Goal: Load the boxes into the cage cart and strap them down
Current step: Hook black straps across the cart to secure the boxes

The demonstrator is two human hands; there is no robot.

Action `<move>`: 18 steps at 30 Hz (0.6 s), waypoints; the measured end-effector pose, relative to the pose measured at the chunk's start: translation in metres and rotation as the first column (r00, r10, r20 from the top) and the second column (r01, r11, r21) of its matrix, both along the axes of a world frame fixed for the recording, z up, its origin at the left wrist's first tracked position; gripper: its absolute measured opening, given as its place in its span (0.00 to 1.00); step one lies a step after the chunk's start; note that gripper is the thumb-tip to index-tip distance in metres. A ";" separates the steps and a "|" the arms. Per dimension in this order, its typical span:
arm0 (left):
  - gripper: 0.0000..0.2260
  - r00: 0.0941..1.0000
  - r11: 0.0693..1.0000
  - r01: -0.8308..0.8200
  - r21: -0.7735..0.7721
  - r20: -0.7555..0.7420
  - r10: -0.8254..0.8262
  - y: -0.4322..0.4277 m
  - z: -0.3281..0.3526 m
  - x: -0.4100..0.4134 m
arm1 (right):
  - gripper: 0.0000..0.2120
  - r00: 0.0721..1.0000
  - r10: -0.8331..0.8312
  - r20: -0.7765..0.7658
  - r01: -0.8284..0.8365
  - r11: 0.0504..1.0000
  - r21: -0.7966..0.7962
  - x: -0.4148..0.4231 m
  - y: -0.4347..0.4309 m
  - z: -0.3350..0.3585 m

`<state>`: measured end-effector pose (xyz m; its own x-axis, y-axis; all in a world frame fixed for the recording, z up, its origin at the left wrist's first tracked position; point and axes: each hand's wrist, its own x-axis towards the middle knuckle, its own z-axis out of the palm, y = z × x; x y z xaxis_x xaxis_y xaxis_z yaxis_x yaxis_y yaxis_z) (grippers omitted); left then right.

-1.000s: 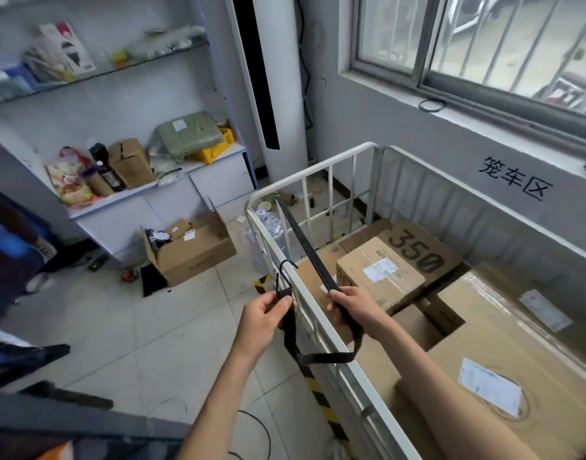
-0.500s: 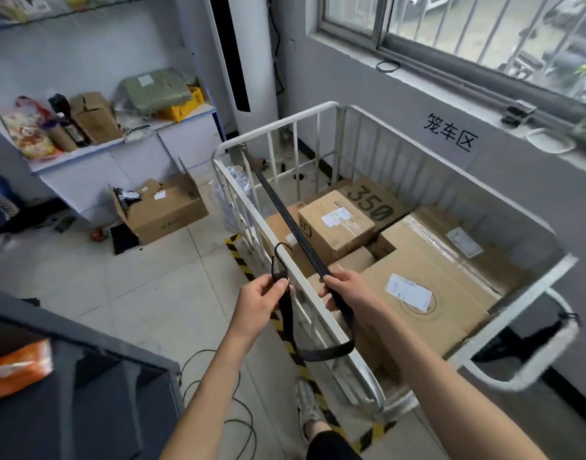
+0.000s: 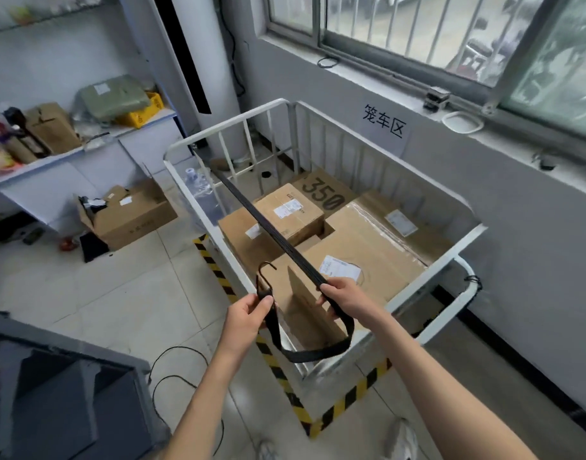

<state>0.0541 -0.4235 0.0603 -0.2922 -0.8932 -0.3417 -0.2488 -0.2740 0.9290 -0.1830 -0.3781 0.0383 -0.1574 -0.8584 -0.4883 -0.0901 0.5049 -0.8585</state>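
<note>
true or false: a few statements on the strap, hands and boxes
1. Both the left hand and right hand hold the black strap. True.
2. The hook by the left hand is clipped to the cage cart. False: it sticks up free.
3. The box marked 350 sits inside the cart. True.
4. The strap sags from the right hand to the cart. False: that stretch runs straight; the loop between the hands sags.

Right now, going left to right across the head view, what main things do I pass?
An open cardboard box on the floor → left hand pinching the strap near its hook → right hand gripping the strap → cage cart's handle by the wall.
</note>
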 end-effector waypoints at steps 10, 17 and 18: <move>0.10 0.992 0.994 -0.020 0.108 0.123 0.006 0.103 -0.032 -0.151 | 0.09 0.983 0.168 0.075 -0.168 0.986 -0.011 -0.154 0.053 0.015; 0.07 0.992 0.998 -0.042 0.041 0.118 0.037 0.101 -0.012 -0.207 | 0.07 0.964 0.263 -0.028 -0.264 0.962 -0.065 -0.189 0.030 0.026; 0.06 0.990 0.998 -0.045 0.033 0.133 0.041 0.101 -0.012 -0.209 | 0.07 0.963 0.270 -0.009 -0.271 0.961 -0.061 -0.188 0.029 0.024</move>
